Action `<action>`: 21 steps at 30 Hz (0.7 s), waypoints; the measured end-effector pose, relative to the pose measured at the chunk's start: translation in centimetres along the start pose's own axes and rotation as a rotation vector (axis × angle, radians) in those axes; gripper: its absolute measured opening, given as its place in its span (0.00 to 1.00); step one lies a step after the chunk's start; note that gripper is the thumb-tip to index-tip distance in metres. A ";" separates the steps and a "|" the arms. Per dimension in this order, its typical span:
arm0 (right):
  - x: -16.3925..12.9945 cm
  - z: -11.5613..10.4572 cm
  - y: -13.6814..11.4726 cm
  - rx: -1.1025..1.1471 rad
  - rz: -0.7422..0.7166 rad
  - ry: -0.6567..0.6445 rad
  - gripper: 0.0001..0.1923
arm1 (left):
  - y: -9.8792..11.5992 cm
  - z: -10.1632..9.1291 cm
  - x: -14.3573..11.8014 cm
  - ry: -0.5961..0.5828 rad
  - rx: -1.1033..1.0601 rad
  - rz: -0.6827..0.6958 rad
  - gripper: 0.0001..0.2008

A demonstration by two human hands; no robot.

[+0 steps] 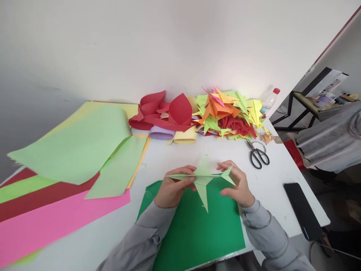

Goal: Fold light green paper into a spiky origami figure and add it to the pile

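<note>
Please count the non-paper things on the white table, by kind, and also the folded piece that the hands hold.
Scissors: 1
Phone: 1
Bottle: 1
Light green folded piece, held between the left hand and the right hand: 1
Total: 4

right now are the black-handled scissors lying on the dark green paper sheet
No, the black-handled scissors lie on the bare white table, to the right of and beyond the dark green paper sheet.
</note>
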State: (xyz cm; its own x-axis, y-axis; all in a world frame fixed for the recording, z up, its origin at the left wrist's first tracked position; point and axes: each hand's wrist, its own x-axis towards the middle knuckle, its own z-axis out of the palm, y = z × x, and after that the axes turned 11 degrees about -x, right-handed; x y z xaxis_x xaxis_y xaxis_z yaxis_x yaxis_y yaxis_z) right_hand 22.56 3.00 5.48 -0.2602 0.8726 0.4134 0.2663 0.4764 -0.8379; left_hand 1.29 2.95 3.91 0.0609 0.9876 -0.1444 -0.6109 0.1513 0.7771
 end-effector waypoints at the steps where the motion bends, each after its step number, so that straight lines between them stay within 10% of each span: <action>1: 0.0 -0.2 0.1 0.050 0.014 0.042 0.33 | 0.2 -0.2 0.1 0.020 0.000 0.015 0.12; 14: 0.3 -0.8 -0.6 0.276 0.021 0.289 0.10 | 0.9 -0.3 0.4 -0.021 0.064 0.062 0.09; 21: 0.4 -0.9 -0.2 0.362 0.204 0.035 0.07 | 0.9 -1.1 0.4 -0.003 0.041 0.044 0.10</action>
State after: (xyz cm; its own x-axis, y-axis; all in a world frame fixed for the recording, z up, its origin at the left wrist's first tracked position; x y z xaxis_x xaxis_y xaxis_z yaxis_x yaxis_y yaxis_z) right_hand 23.24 3.31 6.09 -0.2025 0.9514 0.2322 -0.0362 0.2297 -0.9726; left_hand -0.14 3.41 3.88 0.0370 0.9935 -0.1077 -0.5801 0.1092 0.8072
